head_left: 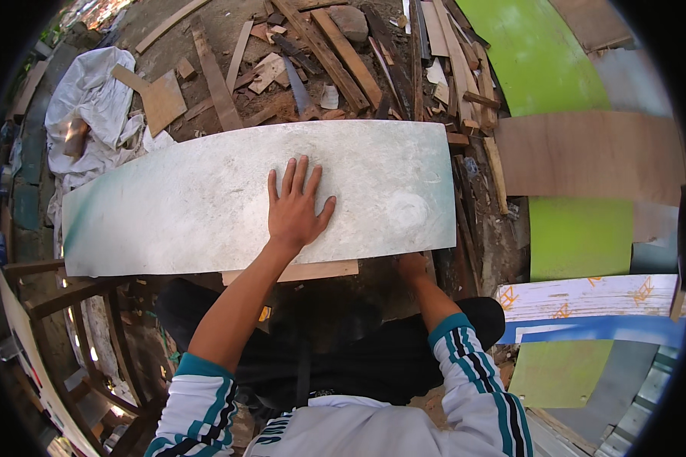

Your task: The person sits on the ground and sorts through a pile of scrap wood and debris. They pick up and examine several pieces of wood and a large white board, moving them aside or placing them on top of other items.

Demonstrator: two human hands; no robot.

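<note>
A long whitish board (198, 202), scuffed and tinged green at its ends, lies across in front of me. My left hand (296, 212) rests on its top face, palm down, fingers stretched and spread, holding nothing. At the board's near edge, toward its right end, is my right hand (413, 266). Its fingers are hidden beneath the board, so what they hold, if anything, does not show. A pale wood piece (320, 270) sticks out from under the near edge, between my two forearms.
Scrap planks and offcuts (324, 65) litter the ground beyond the board. A white sack (91, 95) lies at the far left. A wooden frame (91, 343) stands near left. Brown, green and white sheets (587, 156) cover the right side.
</note>
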